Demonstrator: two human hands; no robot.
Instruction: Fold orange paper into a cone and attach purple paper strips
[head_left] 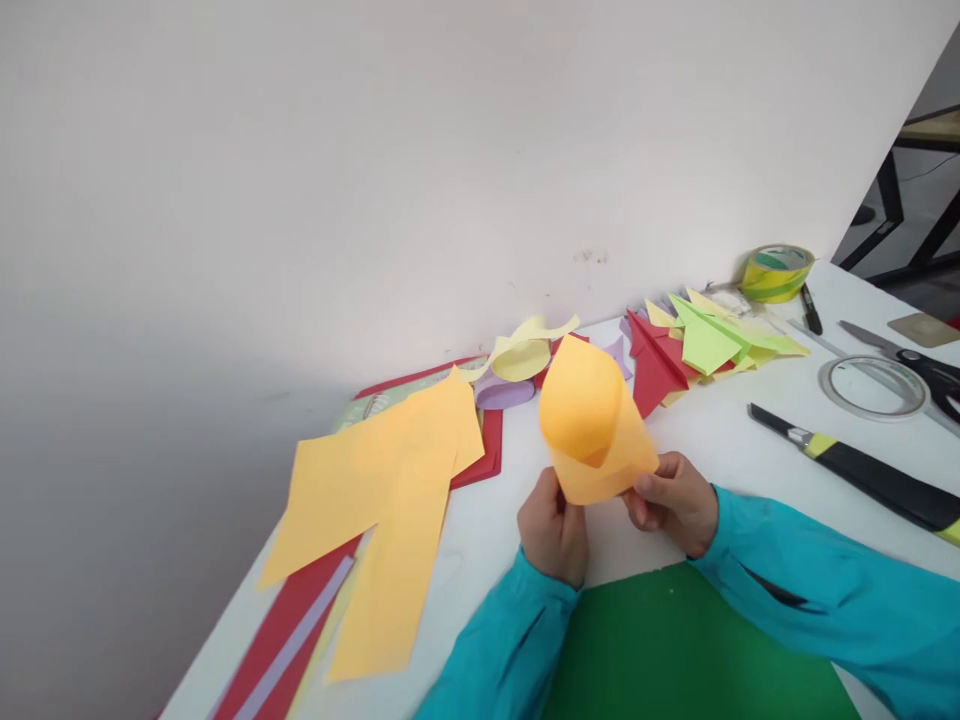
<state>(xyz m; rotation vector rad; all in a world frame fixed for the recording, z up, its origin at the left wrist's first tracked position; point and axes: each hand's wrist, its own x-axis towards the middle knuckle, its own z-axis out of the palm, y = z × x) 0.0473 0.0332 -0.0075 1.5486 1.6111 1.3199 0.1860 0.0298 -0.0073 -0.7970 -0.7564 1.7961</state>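
Your left hand (553,530): fingers curled in, thumb and fingers pinching the lower left part of a small light-orange paper piece with a rounded, curled-over flap (581,420). Your right hand (673,500): thumb on top, fingers under, pinching the same piece at its lower right corner. So the orange piece is up between both hands, over the middle of the white tabletop (720,440).

Just below your hands, toward the near edge, a flat dark-green sheet (690,650), partly under your sleeves.

Behind the piece, along the back edge: a pale-yellow curled paper shape (521,360), a lavender paper loop (502,392) just below it, then to the right a red folded paper plane (656,355) and a lime-green folded paper shape (709,340).

To your left, large light-orange paper pieces (375,460) overlap red sheets, reaching toward the left edge; a long lavender paper strip (300,640) lies on red there.

Back right corner: a yellow-and-green tape roll (778,285), with a black marker (811,312) just beside it. Toward the right edge: scissors with black handles (946,385), a narrow whitish tape ring (831,378), and nearer you a black utility knife with yellow accents (885,485).
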